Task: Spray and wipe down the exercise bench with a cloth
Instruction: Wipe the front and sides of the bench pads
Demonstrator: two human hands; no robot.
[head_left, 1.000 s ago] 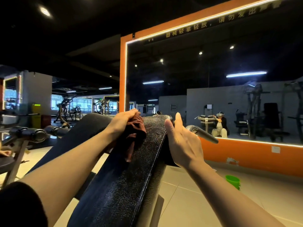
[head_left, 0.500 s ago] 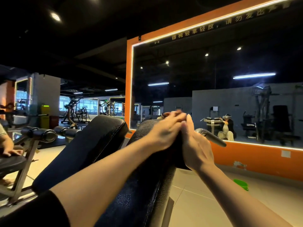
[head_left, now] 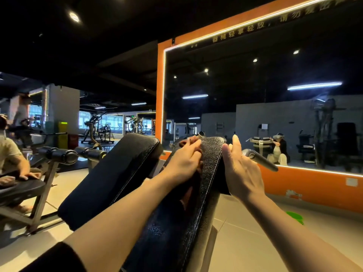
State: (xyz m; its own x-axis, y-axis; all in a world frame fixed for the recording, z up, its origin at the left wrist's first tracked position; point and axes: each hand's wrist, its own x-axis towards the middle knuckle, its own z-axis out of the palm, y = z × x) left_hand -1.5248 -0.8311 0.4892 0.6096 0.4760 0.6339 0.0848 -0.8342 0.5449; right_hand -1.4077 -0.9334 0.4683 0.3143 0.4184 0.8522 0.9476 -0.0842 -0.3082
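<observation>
The black inclined exercise bench pad (head_left: 211,173) runs up from the bottom centre toward the mirror. My left hand (head_left: 184,161) grips a dark brown cloth (head_left: 184,143) against the pad's upper left side, fingers curled over it. More of the cloth hangs below my wrist along the pad's left edge. My right hand (head_left: 240,169) rests flat against the pad's right edge near the top, fingers straight and pointing up. No spray bottle is in view.
A second black padded bench (head_left: 110,177) stands close on the left. A grey handle (head_left: 259,159) sticks out behind my right hand. A green container (head_left: 294,216) sits on the floor at right. A person (head_left: 11,158) sits at far left. The orange-framed mirror (head_left: 160,95) is ahead.
My left hand with the cloth swept across to the pad's right edge beside my right hand, then came back to the left side. My right hand stayed on the right edge.
</observation>
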